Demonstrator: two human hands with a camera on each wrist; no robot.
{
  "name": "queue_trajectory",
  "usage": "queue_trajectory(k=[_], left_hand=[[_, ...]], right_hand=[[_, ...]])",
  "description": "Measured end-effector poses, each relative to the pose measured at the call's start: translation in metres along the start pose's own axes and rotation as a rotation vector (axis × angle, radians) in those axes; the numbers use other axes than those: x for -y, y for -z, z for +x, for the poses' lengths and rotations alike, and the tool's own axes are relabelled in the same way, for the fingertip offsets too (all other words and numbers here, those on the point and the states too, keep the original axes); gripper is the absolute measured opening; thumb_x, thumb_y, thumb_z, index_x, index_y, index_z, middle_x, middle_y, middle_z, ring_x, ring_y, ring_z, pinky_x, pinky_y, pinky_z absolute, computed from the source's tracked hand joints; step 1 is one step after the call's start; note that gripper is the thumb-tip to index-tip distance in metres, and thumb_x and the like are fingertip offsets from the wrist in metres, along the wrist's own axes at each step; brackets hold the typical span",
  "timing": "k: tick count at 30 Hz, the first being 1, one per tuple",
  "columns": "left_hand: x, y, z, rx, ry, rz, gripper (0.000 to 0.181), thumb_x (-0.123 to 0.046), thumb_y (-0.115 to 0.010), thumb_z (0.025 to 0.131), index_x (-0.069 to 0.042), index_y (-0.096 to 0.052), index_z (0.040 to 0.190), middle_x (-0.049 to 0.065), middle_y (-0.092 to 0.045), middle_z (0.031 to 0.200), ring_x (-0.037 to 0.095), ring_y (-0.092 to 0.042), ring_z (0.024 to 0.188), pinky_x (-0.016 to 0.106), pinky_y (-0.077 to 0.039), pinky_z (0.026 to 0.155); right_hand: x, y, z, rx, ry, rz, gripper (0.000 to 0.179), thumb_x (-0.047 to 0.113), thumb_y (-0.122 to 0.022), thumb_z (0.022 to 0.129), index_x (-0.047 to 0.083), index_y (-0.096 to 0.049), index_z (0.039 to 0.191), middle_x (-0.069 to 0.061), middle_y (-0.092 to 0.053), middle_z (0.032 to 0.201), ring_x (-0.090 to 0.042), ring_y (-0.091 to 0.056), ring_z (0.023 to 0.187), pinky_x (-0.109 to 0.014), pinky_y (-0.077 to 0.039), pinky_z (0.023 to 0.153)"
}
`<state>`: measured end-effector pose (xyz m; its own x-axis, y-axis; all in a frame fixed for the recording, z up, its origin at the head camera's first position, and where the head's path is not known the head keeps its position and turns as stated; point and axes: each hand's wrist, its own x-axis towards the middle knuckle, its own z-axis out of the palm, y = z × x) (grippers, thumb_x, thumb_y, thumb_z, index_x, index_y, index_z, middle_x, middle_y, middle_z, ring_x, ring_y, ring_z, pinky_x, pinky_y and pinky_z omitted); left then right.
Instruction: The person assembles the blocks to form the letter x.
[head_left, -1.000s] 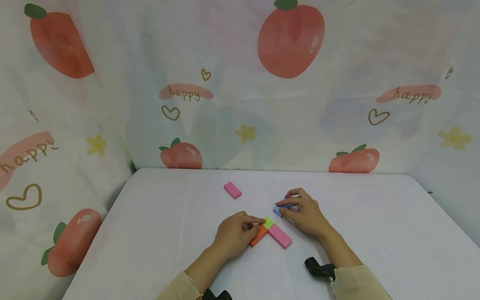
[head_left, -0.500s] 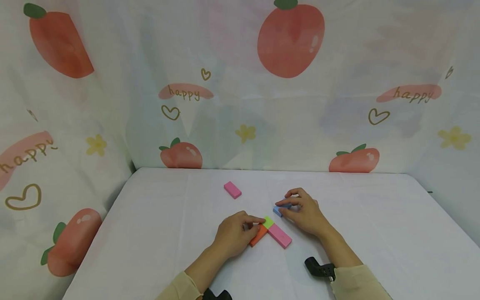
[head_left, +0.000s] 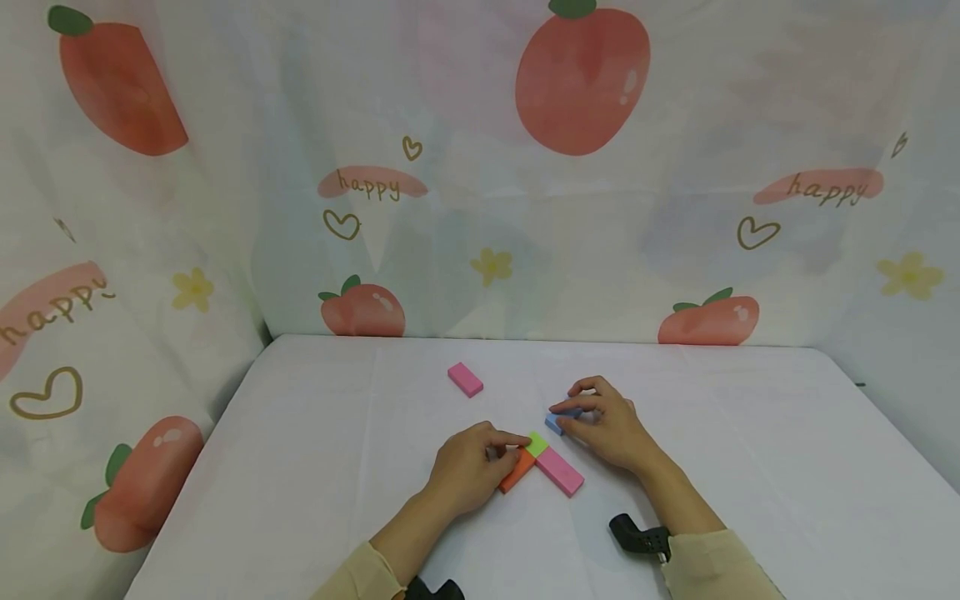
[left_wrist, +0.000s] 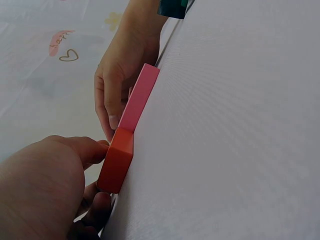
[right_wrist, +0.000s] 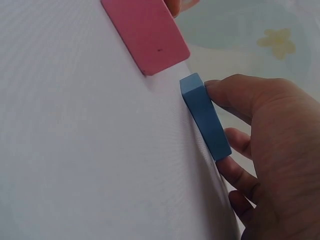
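Observation:
In the head view my left hand grips an orange block, its index fingertip at a small yellow-green block. A pink block meets the orange and yellow-green ones at a corner, all lying on the white table. My right hand pinches a blue block, which lies just beyond that group with a gap between. The left wrist view shows the thumb against the orange block. Thumb and fingers are at the blue block in the right wrist view.
Another pink block lies farther back on the white-covered table. A fruit-patterned cloth hangs behind and to the sides. Black wrist-worn devices sit near the sleeves.
Almost nothing differs; the right hand and the blue block have shifted very slightly left. The left hand and the other blocks stay where they were.

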<state>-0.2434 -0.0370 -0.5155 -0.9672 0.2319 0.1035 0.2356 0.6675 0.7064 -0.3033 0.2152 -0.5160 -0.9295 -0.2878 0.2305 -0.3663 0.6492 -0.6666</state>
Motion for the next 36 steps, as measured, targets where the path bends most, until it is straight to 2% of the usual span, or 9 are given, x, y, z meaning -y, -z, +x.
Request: queue_trajectory(k=[5, 11, 17, 25, 32, 36], left_hand=[[0.0, -0.0005, 0.0001, 0.003, 0.001, 0.001, 0.021, -0.03, -0.071, 0.097, -0.039, -0.08, 0.114, -0.014, -0.055, 0.075, 0.004, -0.049, 0.064, 0.024, -0.037, 0.057], [-0.0008, -0.0004, -0.0001, 0.004, 0.004, -0.003, 0.021, -0.03, -0.071, 0.097, -0.039, -0.08, 0.114, -0.014, -0.055, 0.075, 0.004, -0.049, 0.064, 0.024, -0.037, 0.057], [-0.0014, -0.0001, 0.0003, 0.005, 0.003, 0.002, 0.021, -0.031, -0.071, 0.096, -0.039, -0.08, 0.114, -0.014, -0.055, 0.075, 0.004, -0.049, 0.064, 0.024, -0.037, 0.057], [-0.0018, 0.0001, -0.0008, -0.002, -0.009, 0.007, 0.022, -0.03, -0.072, 0.096, -0.039, -0.08, 0.114, -0.014, -0.055, 0.075, 0.004, -0.049, 0.064, 0.024, -0.036, 0.056], [-0.0023, 0.0013, -0.0005, 0.009, 0.0, 0.007, 0.022, -0.03, -0.072, 0.096, -0.039, -0.08, 0.115, -0.013, -0.054, 0.075, 0.005, -0.049, 0.064, 0.024, -0.036, 0.057], [-0.0018, 0.0014, 0.0002, 0.011, 0.006, 0.012, 0.022, -0.031, -0.072, 0.096, -0.04, -0.079, 0.115, -0.013, -0.055, 0.075, 0.005, -0.049, 0.064, 0.024, -0.037, 0.057]], right_hand=[[0.0002, 0.0007, -0.0006, 0.003, 0.002, 0.001, 0.015, 0.021, -0.08, 0.091, 0.029, -0.083, 0.103, -0.003, -0.058, 0.125, -0.031, -0.053, 0.121, -0.06, -0.03, 0.1], [-0.0004, 0.0012, -0.0004, 0.004, 0.02, 0.002, 0.015, 0.021, -0.08, 0.091, 0.029, -0.083, 0.103, -0.005, -0.058, 0.124, -0.031, -0.055, 0.12, -0.061, -0.026, 0.102], [0.0004, 0.0012, -0.0006, 0.011, 0.009, 0.001, 0.015, 0.021, -0.08, 0.091, 0.03, -0.083, 0.103, -0.004, -0.058, 0.125, -0.03, -0.054, 0.119, -0.059, -0.029, 0.099], [0.0009, 0.0011, -0.0008, 0.018, 0.011, 0.012, 0.015, 0.021, -0.081, 0.09, 0.03, -0.083, 0.103, -0.004, -0.058, 0.125, -0.031, -0.055, 0.12, -0.064, -0.025, 0.105], [0.0011, 0.0006, -0.0009, 0.02, 0.016, 0.01, 0.015, 0.022, -0.081, 0.09, 0.03, -0.083, 0.103, -0.003, -0.057, 0.125, -0.029, -0.055, 0.118, -0.057, -0.03, 0.099], [0.0015, 0.0006, -0.0009, 0.027, 0.023, 0.009, 0.015, 0.022, -0.081, 0.09, 0.03, -0.083, 0.103, -0.003, -0.057, 0.125, -0.029, -0.055, 0.117, -0.058, -0.028, 0.1]])
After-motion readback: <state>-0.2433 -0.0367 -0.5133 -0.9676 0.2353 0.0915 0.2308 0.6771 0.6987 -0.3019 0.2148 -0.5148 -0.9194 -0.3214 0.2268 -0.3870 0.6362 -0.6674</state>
